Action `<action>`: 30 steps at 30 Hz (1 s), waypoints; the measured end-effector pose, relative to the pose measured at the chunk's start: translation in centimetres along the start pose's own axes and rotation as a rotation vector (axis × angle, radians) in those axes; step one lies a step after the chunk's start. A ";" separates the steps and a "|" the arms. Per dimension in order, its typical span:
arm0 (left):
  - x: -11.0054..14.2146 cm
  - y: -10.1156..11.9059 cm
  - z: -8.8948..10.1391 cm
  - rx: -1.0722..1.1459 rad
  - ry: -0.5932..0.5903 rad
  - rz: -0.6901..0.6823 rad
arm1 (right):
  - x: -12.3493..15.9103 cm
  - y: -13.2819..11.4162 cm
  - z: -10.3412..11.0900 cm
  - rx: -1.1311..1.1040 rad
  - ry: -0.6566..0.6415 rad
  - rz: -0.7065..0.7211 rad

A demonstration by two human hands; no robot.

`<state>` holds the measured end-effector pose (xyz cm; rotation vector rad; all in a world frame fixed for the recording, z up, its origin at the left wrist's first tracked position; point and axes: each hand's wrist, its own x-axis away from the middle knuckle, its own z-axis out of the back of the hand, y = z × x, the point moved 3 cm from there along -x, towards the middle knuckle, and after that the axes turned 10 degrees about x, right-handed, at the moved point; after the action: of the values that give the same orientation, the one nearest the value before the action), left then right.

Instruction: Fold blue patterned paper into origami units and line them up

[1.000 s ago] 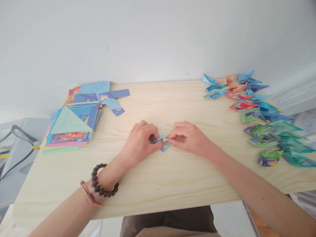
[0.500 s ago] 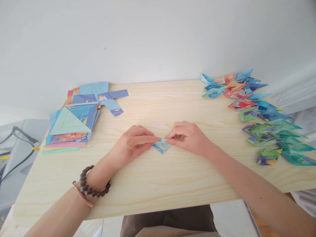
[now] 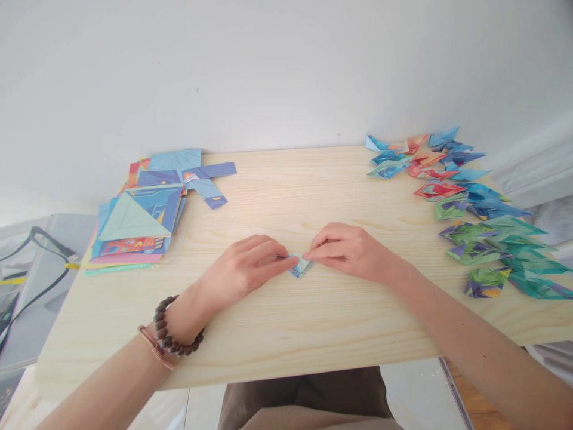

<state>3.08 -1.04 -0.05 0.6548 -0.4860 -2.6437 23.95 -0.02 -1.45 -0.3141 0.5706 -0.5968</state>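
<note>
A small folded piece of origami paper (image 3: 301,267), pale green with a blue patterned part, lies at the middle of the table with its point toward me. My left hand (image 3: 250,263) pinches its left side, the fingers closed over that edge. From the other side, my right hand (image 3: 347,251) grips the right upper edge between thumb and fingertips. Fingers hide both outer parts of the paper. A dark bead bracelet (image 3: 168,337) and a copper-coloured bangle (image 3: 156,351) circle my left wrist.
On the left sits a stack of patterned paper sheets (image 3: 134,221), with folded blue strips (image 3: 210,185) beside it. Several finished-looking folded paper shapes (image 3: 474,245) line the right side. A wall (image 3: 286,77) borders the wooden table (image 3: 268,334). Cables (image 3: 38,286) hang at far left.
My left fingers have slid inward over the paper, covering more of its left side. My right hand keeps its pinch at the right edge. The view has shifted slightly.
</note>
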 end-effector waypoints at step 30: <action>2.3 2.5 -0.4 -0.263 -0.218 0.067 | 2.7 -6.2 -1.0 0.667 -0.075 -0.039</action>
<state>2.08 -4.27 -0.16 0.2675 -0.2068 -2.6626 22.49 -6.64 -0.73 0.2817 0.2684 -0.7736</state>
